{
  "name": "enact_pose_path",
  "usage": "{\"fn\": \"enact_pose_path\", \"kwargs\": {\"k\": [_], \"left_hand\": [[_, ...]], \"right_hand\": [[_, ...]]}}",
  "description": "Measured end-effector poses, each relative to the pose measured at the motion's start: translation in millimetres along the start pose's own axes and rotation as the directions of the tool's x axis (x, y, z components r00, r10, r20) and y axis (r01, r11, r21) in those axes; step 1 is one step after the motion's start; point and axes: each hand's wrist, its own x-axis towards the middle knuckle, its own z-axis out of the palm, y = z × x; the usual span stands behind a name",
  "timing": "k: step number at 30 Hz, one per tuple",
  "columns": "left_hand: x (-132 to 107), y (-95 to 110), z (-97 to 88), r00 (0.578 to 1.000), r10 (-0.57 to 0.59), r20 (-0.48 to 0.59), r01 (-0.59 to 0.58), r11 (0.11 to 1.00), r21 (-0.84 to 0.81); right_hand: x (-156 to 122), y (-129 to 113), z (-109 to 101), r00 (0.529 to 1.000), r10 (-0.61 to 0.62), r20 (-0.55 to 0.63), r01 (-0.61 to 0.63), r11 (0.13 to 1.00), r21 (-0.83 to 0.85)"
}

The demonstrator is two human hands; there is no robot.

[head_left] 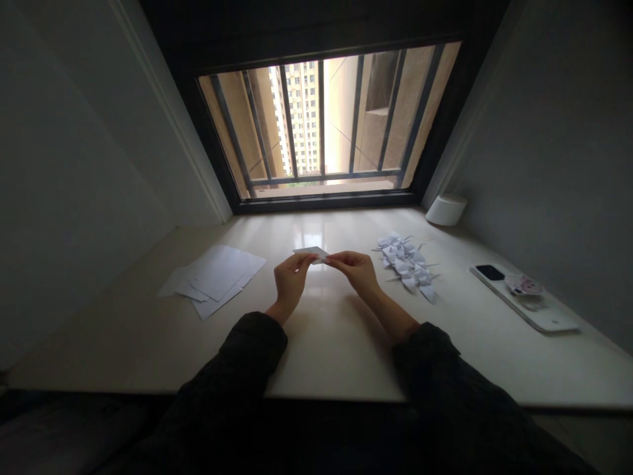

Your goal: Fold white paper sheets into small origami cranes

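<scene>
My left hand [291, 282] and my right hand [355, 270] hold a small folded piece of white paper [311, 253] between them above the table. Fingertips of both hands pinch its edges, and part of it is hidden behind them. To the right of my right hand lies a heap of small white folded paper cranes [406, 266]. A loose stack of white paper sheets [217, 277] lies to the left of my left hand, and neither hand touches it.
The glossy cream sill-like table [326, 349] ends at a barred window [321, 125] at the far side. A white cylindrical object [446, 210] stands in the back right corner. At the right are a black phone [489, 272] and a patterned card [523, 285] on a white flat device [539, 318].
</scene>
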Motion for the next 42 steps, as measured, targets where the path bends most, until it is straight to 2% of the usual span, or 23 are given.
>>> {"fn": "enact_pose_path", "kwargs": {"k": [3,7,13,18,25,29,36,42], "left_hand": [[0.2,-0.7,-0.7,1.000,0.006,-0.008,-0.006,1.000,0.002],[0.8,0.6,-1.0,1.000,0.024,0.007,-0.024,1.000,0.000],[2.3,1.7,-2.2,0.996,0.037,0.080,-0.028,0.994,-0.107],[3.9,7.8,-5.8,0.993,0.060,0.098,-0.054,0.997,-0.059],[6.6,5.1,0.2,0.997,-0.034,0.071,0.048,0.976,-0.214],[6.6,3.9,2.1,0.996,-0.063,0.067,0.079,0.962,-0.263],[6.0,0.8,1.5,0.997,-0.001,0.071,0.022,0.957,-0.289],[4.7,1.2,3.0,0.996,-0.038,0.086,0.062,0.950,-0.305]], "right_hand": [[0.6,1.4,-1.4,1.000,0.025,-0.013,-0.025,1.000,-0.002],[1.3,2.6,-4.1,1.000,-0.013,-0.023,0.012,1.000,-0.023],[0.3,-3.9,-6.4,0.997,-0.069,-0.042,0.065,0.995,-0.079],[1.4,-7.4,-7.7,0.995,-0.090,-0.048,0.086,0.994,-0.073],[3.7,-4.6,-9.7,0.995,-0.097,-0.019,0.096,0.995,-0.029],[4.0,-3.9,-8.5,0.999,-0.038,-0.022,0.039,0.999,0.032],[2.4,-4.0,-4.0,0.996,0.092,-0.005,-0.089,0.974,0.211],[3.2,-3.7,-4.5,0.990,0.140,-0.006,-0.134,0.960,0.246]]}}
